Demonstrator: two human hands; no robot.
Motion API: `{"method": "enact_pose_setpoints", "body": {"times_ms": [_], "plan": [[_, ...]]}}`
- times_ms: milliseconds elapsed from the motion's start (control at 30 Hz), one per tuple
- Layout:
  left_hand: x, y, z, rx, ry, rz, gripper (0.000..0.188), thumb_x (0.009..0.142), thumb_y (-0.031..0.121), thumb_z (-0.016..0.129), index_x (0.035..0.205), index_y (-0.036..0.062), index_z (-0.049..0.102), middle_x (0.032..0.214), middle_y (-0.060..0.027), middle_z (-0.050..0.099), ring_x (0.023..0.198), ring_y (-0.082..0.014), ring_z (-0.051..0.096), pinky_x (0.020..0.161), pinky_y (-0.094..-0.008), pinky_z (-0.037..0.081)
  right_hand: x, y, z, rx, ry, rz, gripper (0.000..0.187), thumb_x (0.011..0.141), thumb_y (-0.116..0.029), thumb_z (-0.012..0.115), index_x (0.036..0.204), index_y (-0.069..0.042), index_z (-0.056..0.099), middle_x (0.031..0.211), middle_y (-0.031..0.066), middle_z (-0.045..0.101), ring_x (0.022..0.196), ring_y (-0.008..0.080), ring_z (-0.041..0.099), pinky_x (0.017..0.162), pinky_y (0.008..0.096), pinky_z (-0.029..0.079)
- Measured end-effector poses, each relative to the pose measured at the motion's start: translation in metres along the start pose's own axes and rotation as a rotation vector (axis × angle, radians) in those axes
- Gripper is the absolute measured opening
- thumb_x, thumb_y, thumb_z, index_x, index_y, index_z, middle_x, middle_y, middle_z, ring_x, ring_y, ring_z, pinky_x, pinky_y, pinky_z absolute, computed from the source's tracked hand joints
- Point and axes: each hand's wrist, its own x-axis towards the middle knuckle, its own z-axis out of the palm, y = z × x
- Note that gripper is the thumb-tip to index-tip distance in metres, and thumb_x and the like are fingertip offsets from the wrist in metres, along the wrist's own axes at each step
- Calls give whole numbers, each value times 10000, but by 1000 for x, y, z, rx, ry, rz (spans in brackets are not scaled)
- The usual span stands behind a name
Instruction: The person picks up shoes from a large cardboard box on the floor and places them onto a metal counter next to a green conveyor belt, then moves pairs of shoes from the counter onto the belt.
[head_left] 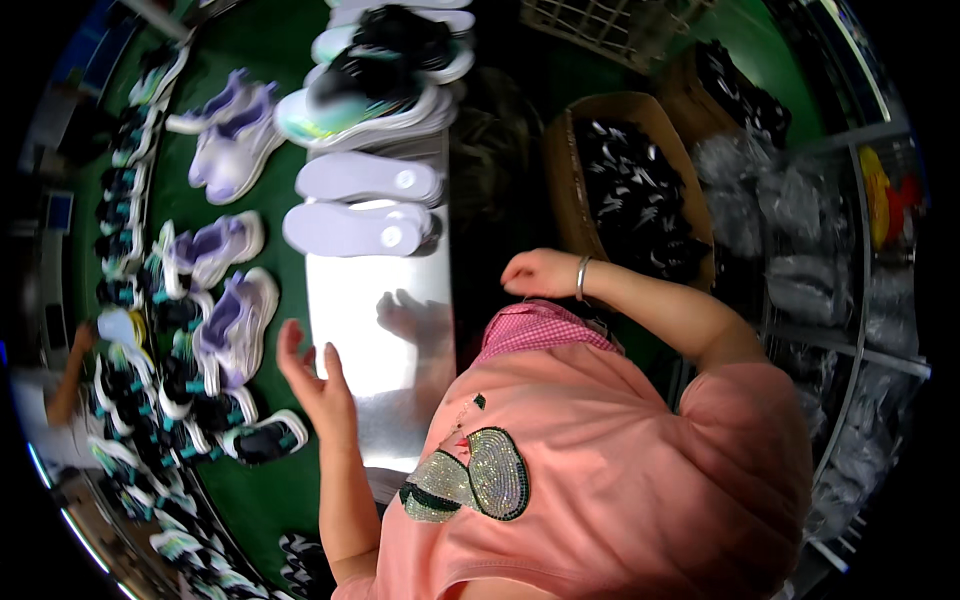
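My left hand (318, 385) is raised at the left edge of a shiny metal bench (375, 350). Its fingers are spread, with nothing between them. Just left of it stand lavender and white sneakers (235, 325). On the bench lie two pale lavender insoles (350, 229), side by side, each with a round white mark at its right end. Beyond them, black sneakers (365, 85) with pale green soles sit at the bench's far end. My right hand (540, 273), a silver bangle at its wrist, hovers right of the bench. Its fingers curl in loosely, and no object shows in them.
A cardboard box (567, 190) of black-and-white items stands at the right. Behind it are clear plastic bags (810, 280) on a metal rack (862, 290). Rows of black and teal sneakers (262, 438) line the left side, where another person's arm (72, 375) reaches in.
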Motion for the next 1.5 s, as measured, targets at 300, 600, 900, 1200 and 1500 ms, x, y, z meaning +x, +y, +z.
{"method": "enact_pose_setpoints", "body": {"times_ms": [300, 600, 900, 1200, 1500], "plan": [[-22, -75, 110, 666, -297, -433, 879, 689, 440, 604, 1284, 2, 128, 1331, -215, 86, 1231, -349, 103, 976, -432, 166, -75, 284, -63, 809, 672, 885, 168, 754, -157, 546, 896, -72, 519, 680, 44, 500, 509, 123, 449, 402, 255, 357], [-6, -78, 127, 957, -546, -853, 1226, 558, 613, 625, 1248, -41, -149, 1318, -231, -194, 1226, -367, -175, 999, -440, 21, -84, 380, -31, 394, 787, 1038, 264, 734, -190, 566, 965, -70, 526, 935, 153, 539, 869, 294, 515, 739, 368, 432], [18, -79, 124, 614, -690, -1143, 1165, 583, 572, 628, 1245, -64, -90, 1316, -241, -182, 1229, -354, -161, 1000, -419, 13, -56, 332, -56, -247, 859, 888, 284, 638, -156, 598, 917, -176, 550, 1083, 130, 425, 992, 299, 426, 847, 421, 319], [17, -72, 117, 559, -712, -1229, 1104, 609, 530, 632, 1241, -87, -30, 1314, -252, -170, 1233, -340, -147, 1001, -397, 6, -38, 358, -50, -138, 533, 956, 369, 657, -179, 621, 1015, -192, 532, 1083, 120, 416, 988, 284, 414, 895, 399, 275], [16, -75, 119, 503, -721, -1262, 1044, 635, 489, 635, 1237, -110, 29, 1312, -262, -158, 1237, -327, -133, 1002, -376, -2, -30, 405, -28, -35, 902, 957, 317, 650, -210, 630, 946, -266, 532, 873, 175, 499, 904, 349, 453, 772, 426, 378]]}}
